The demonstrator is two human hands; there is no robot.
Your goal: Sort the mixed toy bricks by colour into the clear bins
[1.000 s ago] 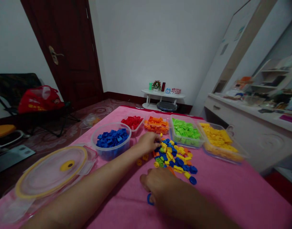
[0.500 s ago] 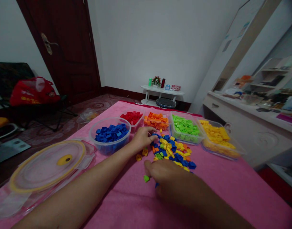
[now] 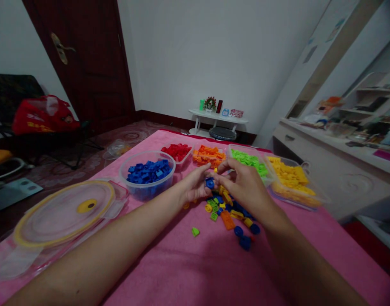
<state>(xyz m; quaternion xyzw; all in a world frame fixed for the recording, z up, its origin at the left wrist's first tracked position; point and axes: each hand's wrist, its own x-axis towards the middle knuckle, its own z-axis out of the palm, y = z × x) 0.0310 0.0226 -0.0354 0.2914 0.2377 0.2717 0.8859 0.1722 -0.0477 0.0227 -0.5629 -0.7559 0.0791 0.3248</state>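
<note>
My left hand (image 3: 195,190) was curled up, and its thumb and fingers pinched a small blue brick (image 3: 209,183). My right hand (image 3: 246,187) was just beside it, with its fingers bent and its fingertips touching the fingertips of my left hand. I could not tell if my right hand held the brick too.

Both hands were a little above the pile of bricks (image 3: 228,210), which lay on the pink cloth (image 3: 182,272). The pile had blue, yellow, green and orange bricks all mixed up. One small green brick (image 3: 195,231) lay by itself, near the pile.

A round bowl (image 3: 127,178) full of blue bricks stood just beside my left wrist. Behind my hands stood a row of boxes: the red box (image 3: 177,151), the orange box (image 3: 209,156), the green box (image 3: 249,160) and the yellow box (image 3: 290,180). A big clear lid (image 3: 64,212) with a yellow edge lay far to the left.
</note>
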